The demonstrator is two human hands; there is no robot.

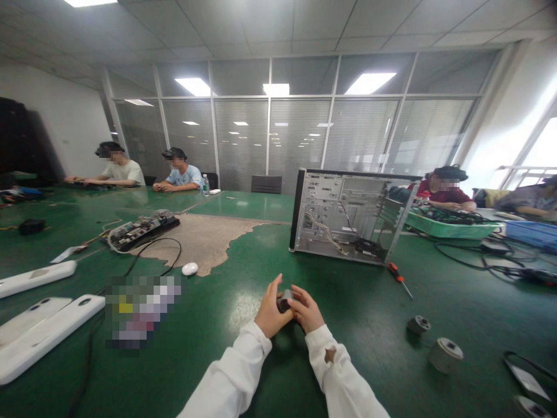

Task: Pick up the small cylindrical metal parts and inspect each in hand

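A small grey metal cylinder [286, 298] is held between my two hands, just above the green table, at the lower middle of the head view. My left hand [272, 310] curls round its left side, thumb in front. On the right side, my right hand [307, 307] wraps its fingers over the part. Two similar grey cylinders, a smaller one [419, 325] and a larger one [447, 355], stand on the table to the right. An orange and black screwdriver [400, 278] lies beyond them, near an open computer case [343, 217].
Left are white plastic pieces [52, 331], a black cable, a white oval object [190, 269] and a power strip with exposed parts [143, 229]. Green [452, 227] and blue [533, 232] baskets and black cables occupy the right. Several people sit around the table [243, 255].
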